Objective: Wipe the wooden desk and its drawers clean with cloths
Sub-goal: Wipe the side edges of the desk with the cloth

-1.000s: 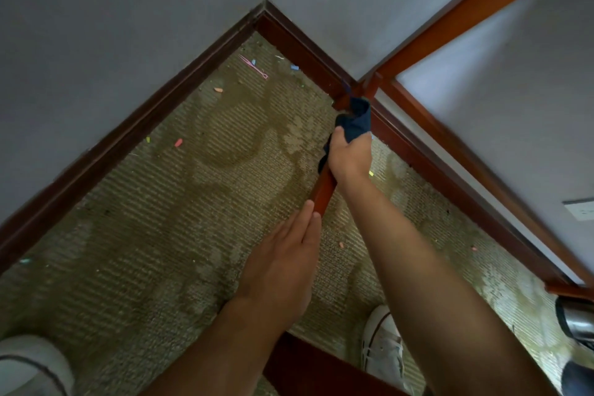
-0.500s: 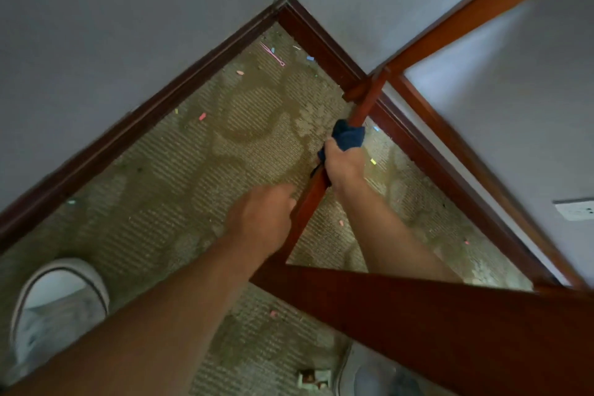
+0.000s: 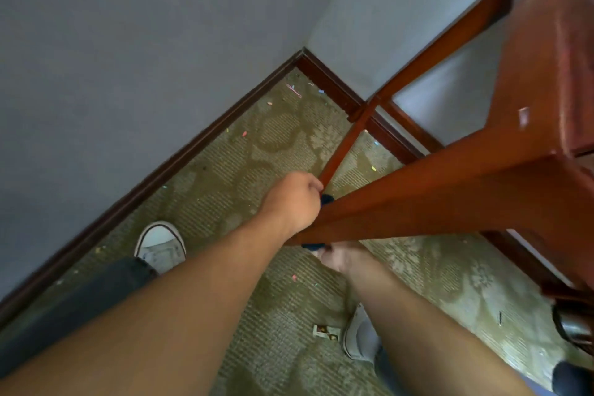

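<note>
Desk leg (image 3: 418, 202) hides right hand (image 3: 337, 255), grip unclear; left hand (image 3: 294, 199) fisted at blue cloth (image 3: 326, 199); carpet (image 3: 225, 177) littered

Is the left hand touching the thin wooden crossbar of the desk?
Touching. In the head view the left hand is curled around the near end of the crossbar, with no gap visible between them.

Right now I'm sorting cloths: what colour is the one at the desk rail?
Dark blue cloth, head view.
</note>
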`<state>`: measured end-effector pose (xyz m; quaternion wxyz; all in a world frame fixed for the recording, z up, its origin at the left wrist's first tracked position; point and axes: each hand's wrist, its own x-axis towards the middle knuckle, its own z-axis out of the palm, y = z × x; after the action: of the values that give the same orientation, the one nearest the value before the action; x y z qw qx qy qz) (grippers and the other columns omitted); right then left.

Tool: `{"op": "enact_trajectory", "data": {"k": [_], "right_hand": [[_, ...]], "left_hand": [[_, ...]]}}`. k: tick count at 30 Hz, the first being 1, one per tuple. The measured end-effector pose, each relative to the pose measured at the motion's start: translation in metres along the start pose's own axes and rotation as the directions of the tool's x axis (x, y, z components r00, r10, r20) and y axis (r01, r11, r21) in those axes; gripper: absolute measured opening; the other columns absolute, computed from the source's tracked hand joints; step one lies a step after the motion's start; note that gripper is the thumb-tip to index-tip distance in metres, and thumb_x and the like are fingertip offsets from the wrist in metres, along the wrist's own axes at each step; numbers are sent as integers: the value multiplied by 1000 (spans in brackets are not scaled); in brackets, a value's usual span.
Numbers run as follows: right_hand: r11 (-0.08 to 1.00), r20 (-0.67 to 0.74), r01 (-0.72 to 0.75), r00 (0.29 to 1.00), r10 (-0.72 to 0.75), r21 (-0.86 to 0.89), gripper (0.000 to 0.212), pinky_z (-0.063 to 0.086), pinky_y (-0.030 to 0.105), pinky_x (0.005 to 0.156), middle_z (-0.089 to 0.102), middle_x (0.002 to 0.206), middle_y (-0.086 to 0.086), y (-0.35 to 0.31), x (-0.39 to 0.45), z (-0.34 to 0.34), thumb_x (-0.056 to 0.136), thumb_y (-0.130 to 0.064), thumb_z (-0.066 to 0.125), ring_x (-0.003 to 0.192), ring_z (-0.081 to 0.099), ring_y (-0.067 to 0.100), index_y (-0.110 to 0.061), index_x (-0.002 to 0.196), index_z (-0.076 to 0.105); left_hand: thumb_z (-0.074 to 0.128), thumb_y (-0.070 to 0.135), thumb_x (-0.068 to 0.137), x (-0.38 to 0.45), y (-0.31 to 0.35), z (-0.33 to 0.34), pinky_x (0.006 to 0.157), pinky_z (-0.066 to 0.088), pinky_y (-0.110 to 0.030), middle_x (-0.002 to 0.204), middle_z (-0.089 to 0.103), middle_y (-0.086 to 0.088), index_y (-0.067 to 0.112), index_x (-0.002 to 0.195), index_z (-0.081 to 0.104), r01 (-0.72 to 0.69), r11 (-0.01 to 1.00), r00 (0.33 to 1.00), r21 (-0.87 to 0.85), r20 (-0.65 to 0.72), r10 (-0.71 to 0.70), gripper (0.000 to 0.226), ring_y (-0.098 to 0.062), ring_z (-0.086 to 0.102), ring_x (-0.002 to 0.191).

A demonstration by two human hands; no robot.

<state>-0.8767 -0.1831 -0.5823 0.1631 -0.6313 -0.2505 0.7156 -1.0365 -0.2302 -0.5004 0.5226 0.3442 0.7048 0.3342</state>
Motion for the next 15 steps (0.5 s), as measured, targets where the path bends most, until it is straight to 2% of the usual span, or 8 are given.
{"op": "enact_trajectory", "data": {"k": [1, 3, 6, 8, 10, 11, 13, 15], "right_hand": [[999, -39, 46, 998, -46, -15, 19, 41, 28, 49, 56, 64, 4, 0, -16, 3, 88, -23, 71, 52, 49, 18, -18, 73, 60], [989, -138, 147, 980, -143, 15, 15, 50, 35, 60, 65, 82, 7, -8, -48, 1, 84, -31, 77, 69, 58, 26, -20, 89, 69], [973, -211, 229, 952, -221, 15, 19, 58, 41, 86, 72, 111, 20, -30, -100, -9, 101, -16, 56, 95, 65, 31, -8, 113, 68], [952, -210, 243, 937, -279, -185, 19, 57, 35, 73, 71, 97, 26, -39, -144, -10, 85, -13, 68, 83, 65, 32, -1, 99, 67], [908, -164, 207, 946, -281, -363, 37, 48, 36, 62, 69, 84, 28, -47, -187, -9, 60, -20, 78, 72, 65, 31, 4, 86, 66], [884, -120, 208, 952, -281, -419, 38, 47, 34, 62, 71, 84, 27, -49, -211, -5, 62, -22, 80, 71, 66, 29, 5, 86, 66], [814, -89, 210, 949, -304, -542, 24, 49, 23, 64, 75, 82, 6, -55, -261, -1, 81, -29, 76, 72, 70, 15, -8, 90, 68], [693, -86, 232, 916, -391, -682, 36, 51, 24, 78, 73, 91, -10, -67, -309, 2, 77, -55, 64, 85, 69, 5, -25, 97, 66]], "left_hand": [[49, 27, 106, -12, 15, 3, 97, 54, -35, 112, 75, 0, 23, 107, 75, -22, 999, 999, -35, 38, 23, 27, -22, 67, 105], [44, 33, 104, -36, 46, 11, 97, 53, -36, 105, 74, -3, 18, 100, 74, -42, 991, 994, -126, 99, 54, 34, -24, 66, 101], [39, 55, 99, -61, 83, 25, 99, 48, -36, 107, 73, -6, 21, 86, 69, 45, 933, 993, -356, 115, -4, 47, -26, 66, 105], [39, 67, 90, -74, 99, 32, 105, 48, -39, 105, 76, -5, 23, 91, 74, 73, 866, 995, -494, 101, -26, 57, -23, 69, 104], [40, 68, 94, -85, 112, 31, 108, 46, -39, 111, 76, -5, 22, 101, 75, 42, 841, 998, -540, 57, -13, 58, -21, 69, 107], [40, 66, 98, -92, 119, 28, 105, 46, -38, 111, 76, -5, 22, 100, 75, 29, 838, 999, -544, 48, -3, 56, -20, 69, 106], [36, 66, 100, -108, 135, 21, 99, 47, -36, 106, 77, -2, 25, 102, 76, -3, 839, 997, -545, 66, 46, 58, -17, 70, 102], [35, 74, 89, -121, 149, 16, 105, 46, -38, 107, 77, 4, 29, 110, 77, -55, 851, 991, -523, 74, 110, 65, -14, 70, 105]]}}
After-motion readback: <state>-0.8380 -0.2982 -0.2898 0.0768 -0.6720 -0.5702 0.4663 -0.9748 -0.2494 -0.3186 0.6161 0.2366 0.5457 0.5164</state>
